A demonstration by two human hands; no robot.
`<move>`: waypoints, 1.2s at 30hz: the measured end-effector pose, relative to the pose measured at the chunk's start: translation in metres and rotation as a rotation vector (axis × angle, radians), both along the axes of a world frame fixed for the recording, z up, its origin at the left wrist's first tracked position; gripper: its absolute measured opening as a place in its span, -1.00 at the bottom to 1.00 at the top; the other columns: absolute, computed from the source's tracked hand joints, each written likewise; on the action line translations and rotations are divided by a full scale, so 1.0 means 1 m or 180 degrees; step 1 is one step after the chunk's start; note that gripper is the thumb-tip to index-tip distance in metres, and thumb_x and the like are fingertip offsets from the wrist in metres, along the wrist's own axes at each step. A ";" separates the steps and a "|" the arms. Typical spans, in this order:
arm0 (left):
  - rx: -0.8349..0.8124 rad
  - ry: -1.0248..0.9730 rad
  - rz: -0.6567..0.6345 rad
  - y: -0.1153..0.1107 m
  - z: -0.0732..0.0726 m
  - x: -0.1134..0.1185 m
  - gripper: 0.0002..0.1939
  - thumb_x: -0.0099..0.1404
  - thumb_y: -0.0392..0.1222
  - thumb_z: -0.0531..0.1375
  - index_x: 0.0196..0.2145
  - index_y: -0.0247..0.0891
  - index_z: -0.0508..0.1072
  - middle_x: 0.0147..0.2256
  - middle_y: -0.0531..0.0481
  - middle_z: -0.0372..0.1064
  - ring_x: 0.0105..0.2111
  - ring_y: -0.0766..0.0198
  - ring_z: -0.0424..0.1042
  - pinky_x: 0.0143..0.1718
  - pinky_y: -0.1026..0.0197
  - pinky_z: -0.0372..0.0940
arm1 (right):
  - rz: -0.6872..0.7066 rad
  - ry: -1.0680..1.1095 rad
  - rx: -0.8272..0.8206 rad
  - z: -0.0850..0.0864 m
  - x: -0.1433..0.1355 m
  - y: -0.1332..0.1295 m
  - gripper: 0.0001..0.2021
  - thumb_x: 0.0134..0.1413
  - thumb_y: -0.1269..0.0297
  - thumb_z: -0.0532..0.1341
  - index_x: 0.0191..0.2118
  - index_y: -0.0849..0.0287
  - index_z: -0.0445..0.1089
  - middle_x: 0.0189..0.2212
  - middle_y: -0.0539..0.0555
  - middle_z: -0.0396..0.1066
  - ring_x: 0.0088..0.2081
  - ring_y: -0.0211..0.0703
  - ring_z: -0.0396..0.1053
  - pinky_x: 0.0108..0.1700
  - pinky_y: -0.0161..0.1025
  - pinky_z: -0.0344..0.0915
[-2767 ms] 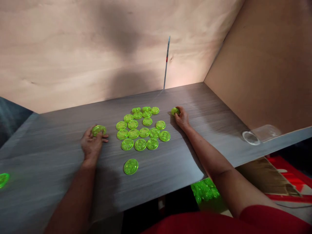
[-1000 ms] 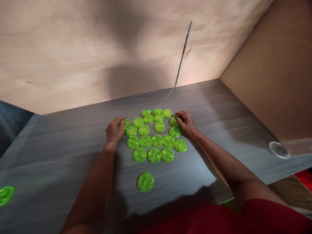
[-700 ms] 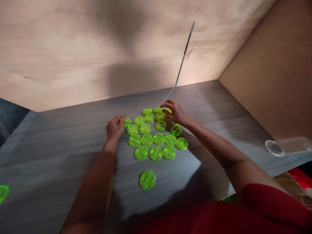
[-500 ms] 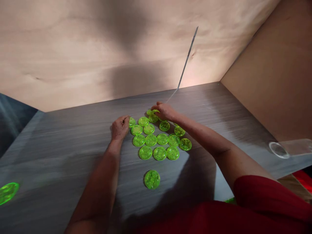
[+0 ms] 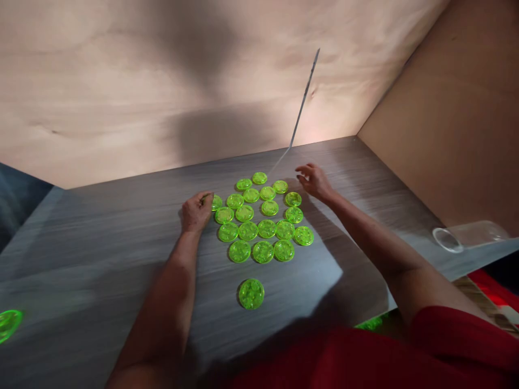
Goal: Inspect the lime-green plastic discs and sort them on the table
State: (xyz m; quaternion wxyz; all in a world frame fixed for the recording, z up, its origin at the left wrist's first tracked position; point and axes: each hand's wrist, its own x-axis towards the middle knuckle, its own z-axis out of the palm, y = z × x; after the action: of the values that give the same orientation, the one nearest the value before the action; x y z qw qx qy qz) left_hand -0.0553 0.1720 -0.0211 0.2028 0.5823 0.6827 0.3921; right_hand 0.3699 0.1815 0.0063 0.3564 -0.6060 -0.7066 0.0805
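Translucent bright green round discs (image 5: pixel 248 231) lie flat in a close, uneven cluster of rows on the grey wood-grain tabletop (image 5: pixel 133 216). Their exact kind is hard to tell. At the cluster's left edge, my left hand (image 5: pixel 195 212) is closed, its thumb and fingers pinched together beside the leftmost disc (image 5: pixel 217 203). A dark sliver shows at the fingertips, too small to name. My right hand (image 5: pixel 315 181) hovers past the cluster's far right side, fingers apart and holding nothing. One single disc (image 5: pixel 251 294) rests closer to me, apart from the others.
A clear plastic cylinder (image 5: pixel 470 236) lies on its side at the right. Another green disc (image 5: pixel 8 326) sits at the far left. Wooden panels (image 5: pixel 121 108) rise behind and at right. A thin grey strip (image 5: pixel 305 97) runs up the back panel.
My right hand has moved right, off the far discs, and its fingers have spread. The discs it covered now show. My left hand stays at the cluster's left edge.
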 end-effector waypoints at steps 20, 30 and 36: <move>0.0321 -0.0319 -0.0254 -0.001 -0.013 -0.015 -0.56 0.21 0.24 0.24 -0.21 -0.09 0.73 -0.10 -0.12 0.78 0.00 -0.14 0.72 0.12 -0.02 0.57 | -0.0322 0.2375 -0.0327 -0.046 -0.024 0.050 -0.80 0.04 0.07 0.29 -0.41 0.07 0.54 -0.45 0.01 0.55 -0.36 -0.09 0.46 -0.19 -0.15 0.48; 0.0348 -0.0584 0.0000 -0.001 -0.010 -0.016 -0.69 0.12 0.08 0.33 -0.25 -0.11 0.72 -0.26 -0.06 0.71 -0.23 0.00 0.67 -0.12 0.06 0.57 | -0.0352 0.2879 -0.0299 -0.036 -0.028 0.045 -0.82 0.02 0.10 0.38 -0.45 0.08 0.51 -0.53 -0.06 0.47 -0.46 -0.20 0.38 -0.29 -0.24 0.43; 0.0600 -0.0739 0.0382 0.004 -0.009 -0.015 -0.77 0.18 -0.01 0.33 -0.31 -0.17 0.69 -0.27 -0.08 0.69 -0.16 -0.01 0.70 -0.03 0.05 0.59 | -0.0343 0.2975 -0.0361 -0.034 -0.026 0.043 -0.82 0.01 0.11 0.36 -0.45 0.09 0.51 -0.49 -0.03 0.52 -0.50 -0.24 0.36 -0.35 -0.26 0.41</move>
State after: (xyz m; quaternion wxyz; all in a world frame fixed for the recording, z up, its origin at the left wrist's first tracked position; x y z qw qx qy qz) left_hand -0.0703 0.1758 -0.0306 0.2011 0.5076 0.6484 0.5305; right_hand 0.3438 0.2248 -0.0282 0.6062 -0.5591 -0.4326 0.3645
